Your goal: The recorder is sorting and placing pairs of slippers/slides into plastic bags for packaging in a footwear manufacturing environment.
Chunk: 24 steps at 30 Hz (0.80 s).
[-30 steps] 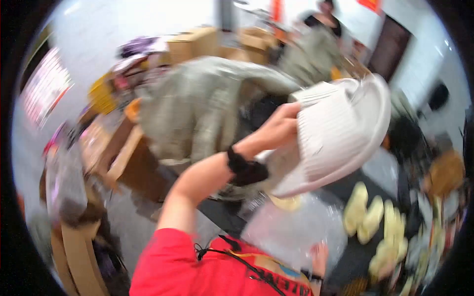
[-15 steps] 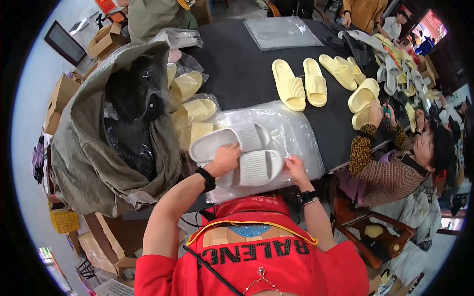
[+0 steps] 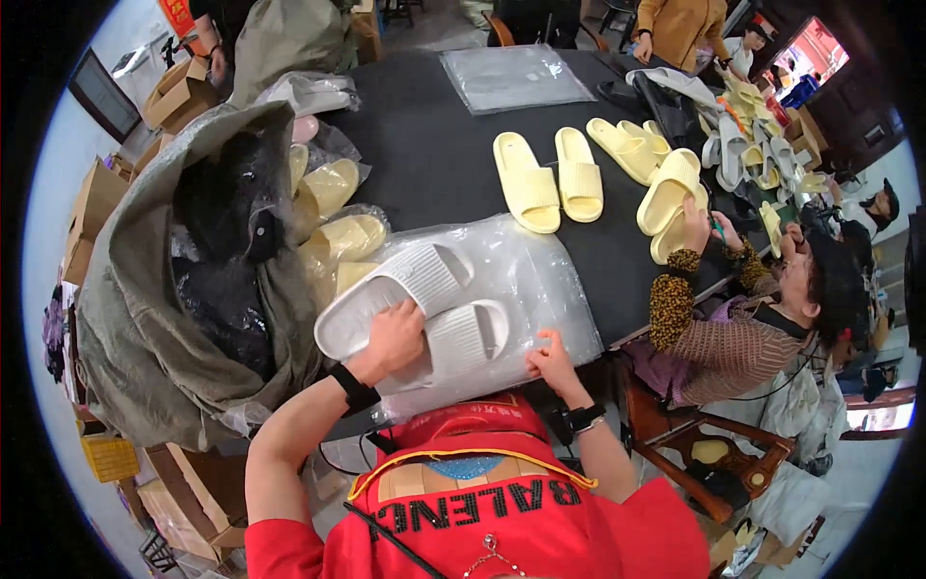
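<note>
A pair of light grey slide slippers (image 3: 461, 340) lies side by side at a slant on a pile of clear plastic bags (image 3: 545, 280). My left hand (image 3: 394, 340) is closed on the pair where the two slippers meet, its fingertips partly hidden. My right hand (image 3: 552, 364) is over the right part of the bags, apart from the slippers. Its index finger is raised and its thumb stands off to the side, with nothing visible between them.
A large sack (image 3: 125, 289) lined with black plastic stands at left, beside bagged yellow slippers (image 3: 347, 236). Loose yellow slippers (image 3: 527, 183) and a flat clear bag (image 3: 516, 77) lie farther back on the black table. At right, a co-worker (image 3: 733, 338) handles yellow slippers (image 3: 670, 193).
The grey slippers have tilted, toe ends turned farther away, with my left hand still on them. My right hand has moved back from the slipper's toe, raising its index finger. The view has shifted.
</note>
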{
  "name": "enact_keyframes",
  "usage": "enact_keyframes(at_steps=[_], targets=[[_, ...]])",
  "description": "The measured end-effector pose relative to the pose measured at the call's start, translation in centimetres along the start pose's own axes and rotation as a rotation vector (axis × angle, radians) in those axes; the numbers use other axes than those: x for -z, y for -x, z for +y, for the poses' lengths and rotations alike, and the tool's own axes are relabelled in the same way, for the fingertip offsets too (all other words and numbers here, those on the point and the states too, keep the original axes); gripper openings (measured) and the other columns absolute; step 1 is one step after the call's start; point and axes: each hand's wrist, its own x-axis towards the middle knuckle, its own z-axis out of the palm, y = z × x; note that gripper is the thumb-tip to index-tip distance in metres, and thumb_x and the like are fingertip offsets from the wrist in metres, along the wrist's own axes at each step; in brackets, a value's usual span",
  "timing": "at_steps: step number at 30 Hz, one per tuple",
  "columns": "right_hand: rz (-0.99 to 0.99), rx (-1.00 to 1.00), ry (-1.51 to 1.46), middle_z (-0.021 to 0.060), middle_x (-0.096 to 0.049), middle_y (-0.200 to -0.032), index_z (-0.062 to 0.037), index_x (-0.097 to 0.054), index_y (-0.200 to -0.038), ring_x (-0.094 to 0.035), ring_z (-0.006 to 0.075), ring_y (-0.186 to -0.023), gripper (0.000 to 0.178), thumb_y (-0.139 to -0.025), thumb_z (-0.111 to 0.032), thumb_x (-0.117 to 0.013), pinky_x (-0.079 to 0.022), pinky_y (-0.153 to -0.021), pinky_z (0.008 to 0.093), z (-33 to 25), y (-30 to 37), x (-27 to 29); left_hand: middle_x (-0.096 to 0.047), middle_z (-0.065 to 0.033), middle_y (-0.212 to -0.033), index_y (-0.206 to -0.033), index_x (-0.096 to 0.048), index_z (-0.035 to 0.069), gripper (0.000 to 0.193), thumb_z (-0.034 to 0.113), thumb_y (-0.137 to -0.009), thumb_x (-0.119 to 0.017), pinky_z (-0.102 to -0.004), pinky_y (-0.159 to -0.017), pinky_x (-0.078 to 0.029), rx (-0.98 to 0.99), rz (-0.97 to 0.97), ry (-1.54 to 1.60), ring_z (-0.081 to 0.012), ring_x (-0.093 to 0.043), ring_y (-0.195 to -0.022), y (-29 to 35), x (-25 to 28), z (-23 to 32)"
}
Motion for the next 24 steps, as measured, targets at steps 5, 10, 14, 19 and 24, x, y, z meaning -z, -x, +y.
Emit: enact_keyframes(at_steps=[5,10,14,19,24], targets=[[0.061,0.126,0.042,0.0082,-0.053,-0.075,-0.0025,-0.035,-0.112,-0.052,0.0163,-0.059,0.039,-0.078,-0.003,-0.054,-0.044,-0.050,0.0298,1.0,0.4,-0.7,-0.056,-0.0189,-0.085,-0.082,-0.054,-0.001,0.019,0.010,-0.069,-0.049,-0.0443,-0.064,-0.048,-0.022,-0.045,0.165,-0.0357,-0.058,-0.072,-6.1,-2.6,4.4],[-0.012,0.072,0.223,0.0125,-0.056,-0.083,-0.0003,-0.050,-0.099,-0.055,0.0212,-0.074,0.028,-0.073,-0.010,-0.056,-0.045,-0.066,0.0343,6.0,0.1,0.7,-0.057,-0.0178,-0.088,-0.092,-0.053,0.002,0.025,0.012,-0.069,-0.050,-0.0437,-0.061,-0.049,-0.053,0.012,0.066,-0.0343,-0.059,-0.072,-8.9,-8.7,2.0],[-0.159,-0.039,0.096,0.0049,-0.052,-0.067,-0.0050,-0.040,-0.105,-0.051,0.0107,-0.056,0.025,-0.083,-0.010,-0.051,-0.044,-0.050,0.0260,2.6,0.6,1.4,-0.056,-0.0196,-0.094,-0.096,-0.050,0.002,0.029,0.011,-0.069,-0.050,-0.0458,-0.064,-0.048,0.039,-0.080,0.109,-0.0353,-0.059,-0.076,-10.0,-8.6,0.5],[-0.303,-0.088,0.389,0.0064,-0.053,-0.075,-0.0066,-0.041,-0.108,-0.052,0.0121,-0.063,0.028,-0.083,-0.013,-0.050,-0.044,-0.053,0.0263,0.5,-0.1,2.9,-0.055,-0.0223,-0.098,-0.101,-0.050,-0.001,0.031,0.010,-0.072,-0.049,-0.0469,-0.068,-0.048,0.151,-0.202,0.163,-0.0395,-0.058,-0.079,-11.2,-5.4,1.5],[-0.208,0.145,0.721,0.0099,-0.055,-0.080,-0.0046,-0.046,-0.110,-0.053,0.0186,-0.070,0.035,-0.083,-0.024,-0.052,-0.045,-0.066,0.0319,-2.8,-0.8,5.4,-0.055,-0.0200,-0.095,-0.095,-0.053,-0.002,0.027,0.008,-0.070,-0.051,-0.0460,-0.069,-0.048,0.123,-0.110,0.129,-0.0376,-0.058,-0.079,-10.5,-0.3,2.5]])
